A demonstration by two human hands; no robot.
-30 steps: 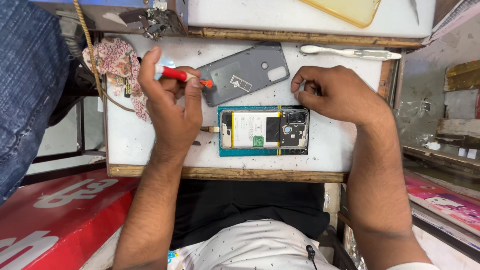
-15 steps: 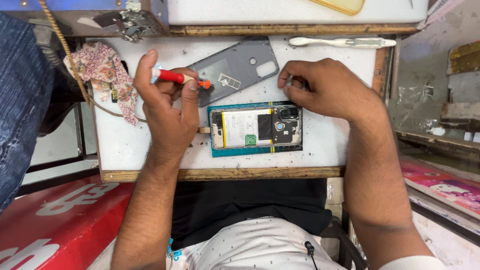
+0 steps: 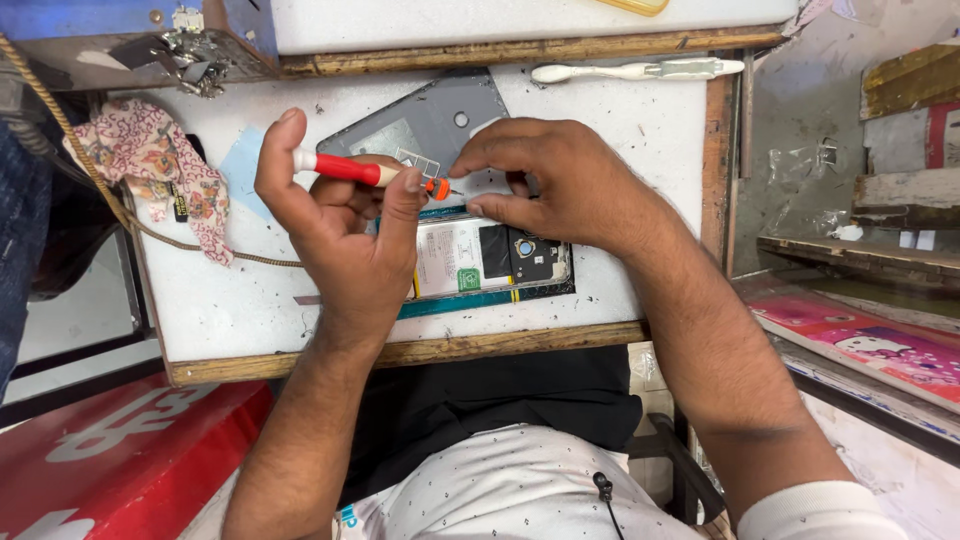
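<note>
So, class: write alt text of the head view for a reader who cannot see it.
A left hand holds a red-handled screwdriver whose tip the right hand pinches, above an opened phone on a white table. Its grey back cover lies behind.

a floral cloth (image 3: 160, 170) lies bunched at the far left corner of the white worktable (image 3: 640, 120), with a brown cord (image 3: 90, 180) trailing past it. a white toothbrush (image 3: 640, 70) rests along the table's far edge. a red sign board (image 3: 110, 450) sits down at the lower left, and a pink printed sheet (image 3: 870, 340) lies off to the right.
</note>
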